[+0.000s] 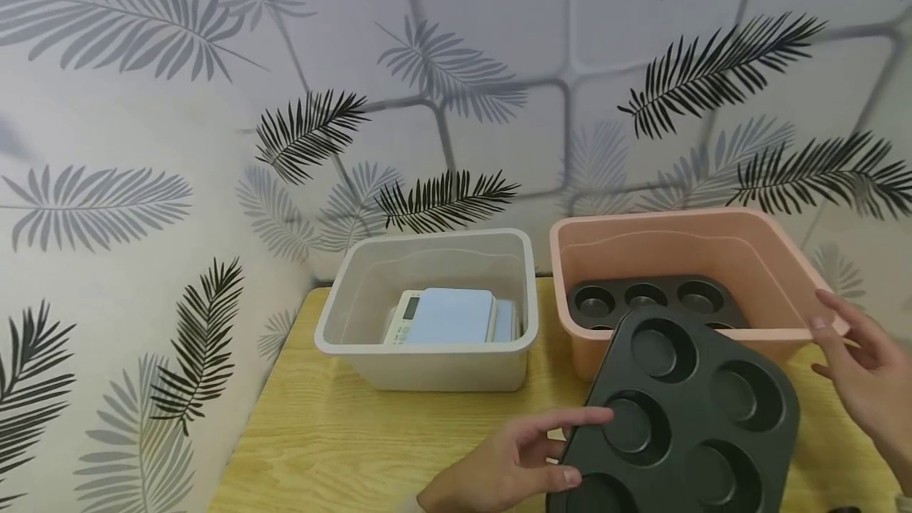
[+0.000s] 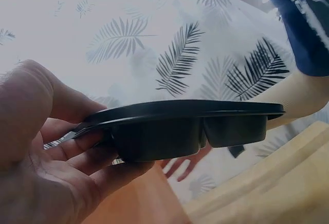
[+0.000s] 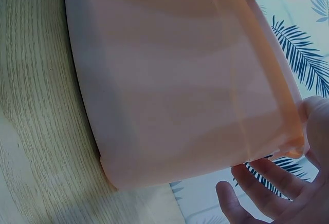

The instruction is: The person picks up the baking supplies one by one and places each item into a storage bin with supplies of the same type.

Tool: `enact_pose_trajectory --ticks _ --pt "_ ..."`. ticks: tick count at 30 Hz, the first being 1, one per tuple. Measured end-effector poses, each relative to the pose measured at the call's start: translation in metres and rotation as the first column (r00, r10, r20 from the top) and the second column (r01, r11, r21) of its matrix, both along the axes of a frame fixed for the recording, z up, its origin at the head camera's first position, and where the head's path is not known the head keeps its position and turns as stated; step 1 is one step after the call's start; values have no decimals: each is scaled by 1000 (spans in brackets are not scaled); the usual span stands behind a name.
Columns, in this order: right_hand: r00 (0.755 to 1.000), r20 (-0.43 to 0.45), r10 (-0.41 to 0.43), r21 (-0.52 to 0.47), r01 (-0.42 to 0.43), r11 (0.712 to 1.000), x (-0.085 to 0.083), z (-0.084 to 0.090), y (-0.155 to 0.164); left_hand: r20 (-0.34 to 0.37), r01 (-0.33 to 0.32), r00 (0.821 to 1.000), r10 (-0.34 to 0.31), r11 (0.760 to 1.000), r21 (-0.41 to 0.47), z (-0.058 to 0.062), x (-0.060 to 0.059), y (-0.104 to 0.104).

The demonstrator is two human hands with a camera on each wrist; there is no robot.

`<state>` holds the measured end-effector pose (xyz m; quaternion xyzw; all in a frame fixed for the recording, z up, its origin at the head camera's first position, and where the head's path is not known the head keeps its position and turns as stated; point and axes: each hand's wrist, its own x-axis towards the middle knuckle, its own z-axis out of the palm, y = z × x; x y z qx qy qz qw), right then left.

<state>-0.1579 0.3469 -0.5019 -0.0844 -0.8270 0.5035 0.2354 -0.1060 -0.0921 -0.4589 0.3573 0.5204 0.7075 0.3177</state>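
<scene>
In the head view, my left hand [image 1: 509, 465] holds a dark muffin tin [image 1: 694, 412] by its left edge, thumb and fingers on opposite sides. The tin is tilted, its cups facing the head camera, in front of the pink bin [image 1: 777, 283]. Seen from the left wrist, the rim and rounded cup undersides of the tin [image 2: 154, 134] show edge-on. My right hand [image 1: 865, 362] grips the bin's rim at the front right corner. A second dark muffin tin [image 1: 618, 299] lies inside that bin, its near part hidden by the front wall and the held tin.
A white bin [image 1: 442, 370] stands left of the pink one, holding a kitchen scale [image 1: 450, 315] with a light blue top and another pale blue item [image 1: 504, 321]. Both bins are on a wooden table [image 1: 321, 434] against a leaf-patterned backdrop [image 1: 456, 133].
</scene>
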Motion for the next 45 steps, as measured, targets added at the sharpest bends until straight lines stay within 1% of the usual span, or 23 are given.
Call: enact_pose_trajectory --ticks 2,3,5,6,10,14,17,19,24,27,32,35,37,41,45 --pt "1000 5 6 6 -6 1000 0 1 0 -97 -4 995 6 1000 27 3 -10 0" --pt "1000 5 10 6 -10 1000 0 2 0 -126 -3 992 8 999 43 6 -15 1" --pt "1000 7 18 17 -18 1000 0 3 0 -154 -10 988 20 998 62 12 -23 1" --pt "1000 12 17 28 -18 999 0 4 -1 -160 -18 987 28 998 63 16 -27 1" --pt "1000 29 8 67 -10 998 0 6 -2 -137 -59 988 65 997 48 33 -38 -1" --pt "998 56 -15 80 10 997 2 7 -4 -174 -127 976 129 992 20 47 -49 -1" --pt "997 69 -21 79 16 997 3 7 -3 -209 -161 965 161 987 18 55 -58 1" --pt "997 71 -21 79 15 997 3 7 -2 -211 -172 962 172 985 17 60 -64 4" --pt "998 58 -5 71 1 997 4 6 1 -235 -195 954 189 981 -5 72 -81 11" --pt "999 48 4 63 -7 998 4 6 2 -263 -214 944 198 976 -33 78 -90 13" --pt "999 45 10 61 -13 998 4 8 1 -264 -226 943 202 972 -65 88 -107 17" --pt "999 42 8 46 -10 999 4 10 0 -268 -219 944 193 973 -70 94 -120 20" --pt "999 39 14 24 -15 1000 4 10 0 -284 -216 940 187 973 -74 98 -129 22" --pt "998 47 34 -4 -34 999 4 11 1 -314 -236 928 199 968 -82 105 -149 28" --pt "998 60 32 8 -32 999 4 10 3 -338 -261 915 222 963 -74 111 -168 34"
